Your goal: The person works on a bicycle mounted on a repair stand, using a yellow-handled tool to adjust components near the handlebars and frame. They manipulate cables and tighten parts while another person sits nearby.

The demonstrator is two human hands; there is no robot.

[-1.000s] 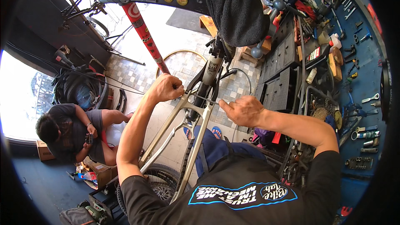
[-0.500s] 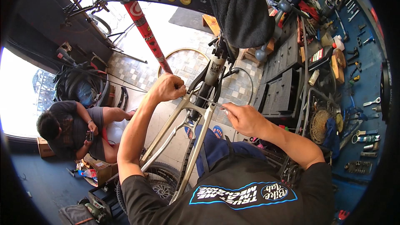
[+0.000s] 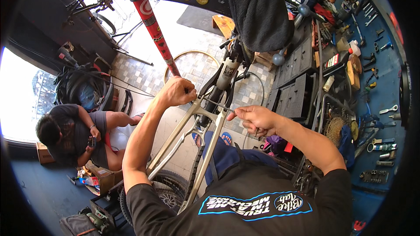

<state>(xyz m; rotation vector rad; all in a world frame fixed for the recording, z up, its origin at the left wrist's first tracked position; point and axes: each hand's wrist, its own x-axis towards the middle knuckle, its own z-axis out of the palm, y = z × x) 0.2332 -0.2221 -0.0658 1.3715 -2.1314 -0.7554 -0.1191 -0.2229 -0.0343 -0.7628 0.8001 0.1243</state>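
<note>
A bicycle held on a stand fills the middle, with its pale gold rear frame (image 3: 186, 119) reaching forward to a grey shock (image 3: 227, 73). Across the forked front end of that frame lies a thin metal rod (image 3: 215, 103). Its right end meets my right hand (image 3: 258, 120), whose thumb and forefinger pinch it while the other fingers curl below. My left hand (image 3: 177, 91) is closed in a fist against the left front end of the frame; whatever lies inside it is hidden. A black cloth (image 3: 259, 15) drapes over the stand's arm above.
Rising at the left of the bicycle is a red frame tube (image 3: 155, 35). A seated person (image 3: 83, 135) holds a phone at the far left. Black drawers (image 3: 288, 91) stand at right, beside a blue tool wall (image 3: 380, 118). A wheel (image 3: 166, 192) is low down.
My right hand has shifted its grip on the rod, its lower fingers loosening and dropping. The left fist stays in place. The view has moved slightly.
</note>
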